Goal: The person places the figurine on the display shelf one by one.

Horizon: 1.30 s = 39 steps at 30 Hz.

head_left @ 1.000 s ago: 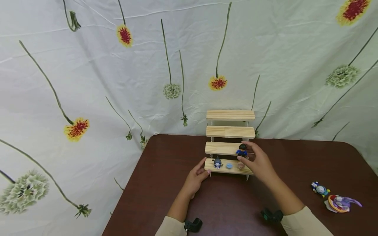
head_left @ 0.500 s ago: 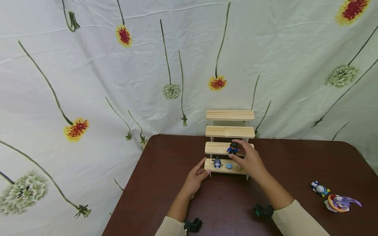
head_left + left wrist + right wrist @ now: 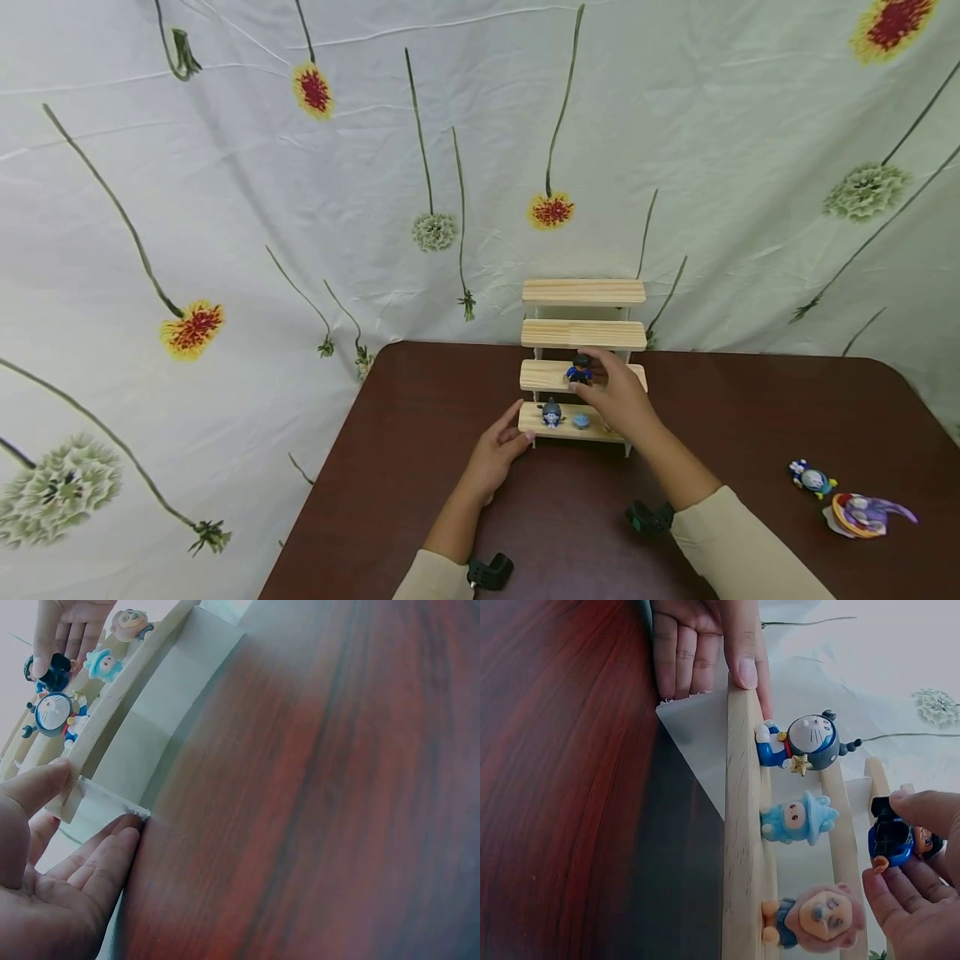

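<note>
A stepped wooden display stand (image 3: pixel 585 334) rises in tiers on the brown table. My left hand (image 3: pixel 491 457) holds the left end of its lowest board, thumb on the front edge. My right hand (image 3: pixel 621 402) pinches a toy figure (image 3: pixel 891 840) with black hair and a blue top between thumb and fingers, in front of the second tier in the head view. Along the lowest board sit a blue-and-white cat figure (image 3: pixel 810 742), a light-blue hatted figure (image 3: pixel 799 818) and a brown-maned figure (image 3: pixel 829 919). In the head view, the right hand mostly hides the maned one.
To the right on the table (image 3: pixel 720 417) lie a small blue-and-yellow toy (image 3: pixel 812 478) and a purple toy with a red-and-orange rim (image 3: pixel 862 516). A flower-printed cloth (image 3: pixel 337 208) hangs behind the table.
My right hand has carried the black-haired figure leftward along the second tier, toward its middle. My left hand stays at the left end of the lowest board.
</note>
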Available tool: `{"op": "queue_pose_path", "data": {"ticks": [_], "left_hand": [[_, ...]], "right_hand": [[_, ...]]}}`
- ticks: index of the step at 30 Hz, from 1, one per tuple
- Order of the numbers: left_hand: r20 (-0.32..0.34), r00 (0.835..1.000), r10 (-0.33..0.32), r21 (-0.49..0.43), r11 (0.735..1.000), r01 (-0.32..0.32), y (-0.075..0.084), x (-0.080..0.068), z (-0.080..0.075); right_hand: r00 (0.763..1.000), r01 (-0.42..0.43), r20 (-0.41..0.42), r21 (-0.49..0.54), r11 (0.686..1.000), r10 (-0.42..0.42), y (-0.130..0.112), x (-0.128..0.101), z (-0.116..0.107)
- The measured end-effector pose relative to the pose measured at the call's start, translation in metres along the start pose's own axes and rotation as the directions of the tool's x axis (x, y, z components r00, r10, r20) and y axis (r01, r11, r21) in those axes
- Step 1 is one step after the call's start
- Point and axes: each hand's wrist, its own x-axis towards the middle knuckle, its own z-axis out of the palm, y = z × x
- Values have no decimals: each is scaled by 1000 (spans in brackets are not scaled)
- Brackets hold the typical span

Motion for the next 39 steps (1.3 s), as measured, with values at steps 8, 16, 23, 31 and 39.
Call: {"op": "queue_pose_path", "data": {"ticks": [8, 16, 23, 31, 39], "left_hand": [[-3, 1000, 10, -2, 1000, -10, 0, 0, 1], [-1, 1000, 21, 6, 1000, -21, -2, 1, 1], [-1, 1000, 3, -4, 1000, -3, -1, 0, 1], [-2, 1000, 22, -4, 1000, -22, 0, 0, 1], [-3, 1000, 12, 3, 1000, -12, -2, 0, 0]], "right_hand": [[999, -51, 0, -3, 999, 51, -1, 5, 3], [998, -68, -13, -37, 997, 67, -1, 9, 5], [997, -81, -20, -103, 991, 79, -2, 12, 8], [994, -106, -20, -109, 988, 104, -2, 12, 9], [995, -95, -18, -80, 992, 94, 0, 10, 10]]}}
